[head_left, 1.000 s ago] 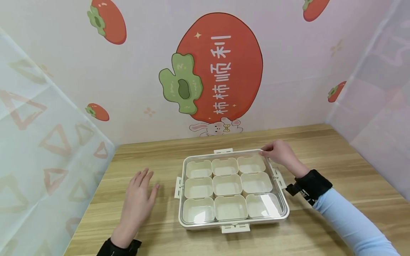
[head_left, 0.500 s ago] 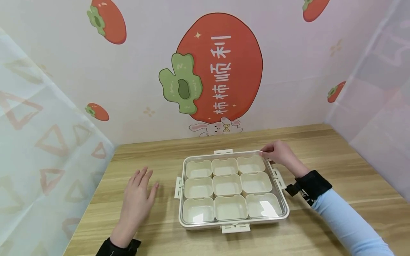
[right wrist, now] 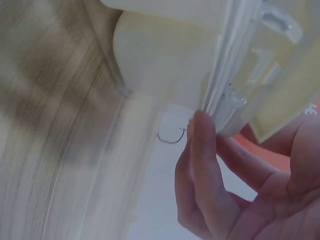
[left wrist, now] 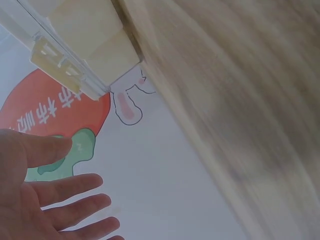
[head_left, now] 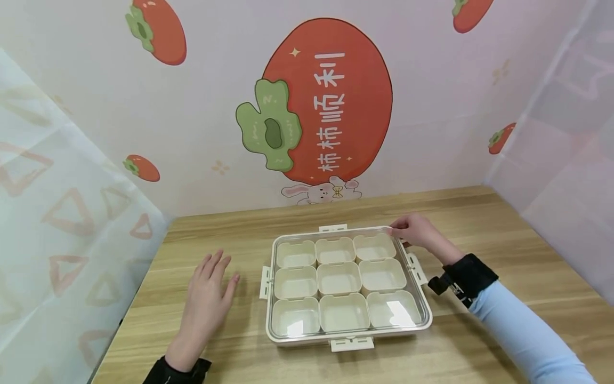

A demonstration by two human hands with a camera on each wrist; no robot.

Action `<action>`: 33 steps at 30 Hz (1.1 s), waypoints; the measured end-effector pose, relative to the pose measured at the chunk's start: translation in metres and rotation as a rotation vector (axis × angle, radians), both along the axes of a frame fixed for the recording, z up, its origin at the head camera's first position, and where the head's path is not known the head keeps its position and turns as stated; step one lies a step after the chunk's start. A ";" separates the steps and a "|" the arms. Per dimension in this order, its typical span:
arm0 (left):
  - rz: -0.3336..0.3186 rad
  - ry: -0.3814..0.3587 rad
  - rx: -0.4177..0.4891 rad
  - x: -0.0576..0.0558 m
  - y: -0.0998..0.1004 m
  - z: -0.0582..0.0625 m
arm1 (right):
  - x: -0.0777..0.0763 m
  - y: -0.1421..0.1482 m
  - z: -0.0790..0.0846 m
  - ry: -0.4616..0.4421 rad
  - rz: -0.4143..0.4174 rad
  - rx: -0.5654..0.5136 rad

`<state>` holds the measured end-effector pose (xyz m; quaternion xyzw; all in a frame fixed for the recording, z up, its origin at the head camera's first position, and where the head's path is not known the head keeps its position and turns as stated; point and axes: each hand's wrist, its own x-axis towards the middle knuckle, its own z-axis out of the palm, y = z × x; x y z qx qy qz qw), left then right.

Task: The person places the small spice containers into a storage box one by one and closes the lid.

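Observation:
A storage box (head_left: 292, 344) with a clear lid (head_left: 331, 335) lies on the wooden table. Under the lid sit several cream square cups (head_left: 339, 277) in rows, with nothing visible inside them. Cream latches stick outward on its sides, such as the front latch (head_left: 352, 344). My right hand (head_left: 419, 234) pinches the lid's far right corner; in the right wrist view its fingertips (right wrist: 202, 122) meet the lid edge. My left hand (head_left: 206, 298) hovers left of the box, fingers spread, holding nothing. In the left wrist view a side latch (left wrist: 55, 65) shows above the thumb.
A printed backdrop (head_left: 431, 106) with persimmons and a rabbit rises behind the wooden table (head_left: 230, 234). Patterned cloth panels stand at the left (head_left: 72, 266) and at the right (head_left: 571, 186). Black straps wrap both wrists, including the right wrist strap (head_left: 472, 277).
The head view has shifted slightly. Both hands and the box keep nearly the same places, with the right hand at the same lid corner.

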<state>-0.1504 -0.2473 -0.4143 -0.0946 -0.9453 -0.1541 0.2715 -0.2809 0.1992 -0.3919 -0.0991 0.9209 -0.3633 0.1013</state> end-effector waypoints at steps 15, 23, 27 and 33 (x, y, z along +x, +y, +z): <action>-0.006 0.011 -0.008 0.001 0.000 0.000 | 0.008 -0.010 0.008 0.162 -0.010 0.169; -0.003 0.017 -0.005 0.001 0.002 0.000 | 0.007 -0.011 0.012 0.180 0.002 0.182; -0.010 0.030 -0.004 0.000 0.002 -0.002 | 0.006 -0.008 0.008 0.163 -0.017 0.158; -0.015 0.040 -0.012 0.000 0.002 -0.003 | 0.001 -0.004 0.002 0.102 -0.010 0.107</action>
